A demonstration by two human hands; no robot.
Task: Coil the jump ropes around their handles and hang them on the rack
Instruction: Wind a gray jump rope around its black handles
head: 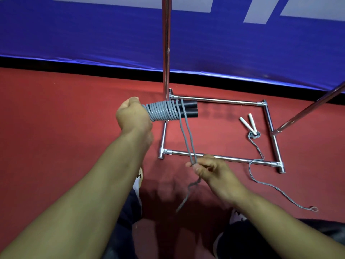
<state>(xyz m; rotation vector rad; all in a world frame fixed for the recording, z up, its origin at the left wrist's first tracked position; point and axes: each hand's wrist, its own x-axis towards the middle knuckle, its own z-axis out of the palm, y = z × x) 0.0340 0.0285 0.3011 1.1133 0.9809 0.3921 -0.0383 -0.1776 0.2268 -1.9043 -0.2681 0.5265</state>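
Two black handles (187,109), rope (162,111) coiled round: our left hand (131,116) grips them; right hand (209,168) pinches the doubled strand.

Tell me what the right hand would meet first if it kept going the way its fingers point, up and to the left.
Probably nothing solid at first: the right hand, pinching the grey rope, points toward the rack base corner and left forearm. In the image, the forearm lies in that line, but depth is unclear.
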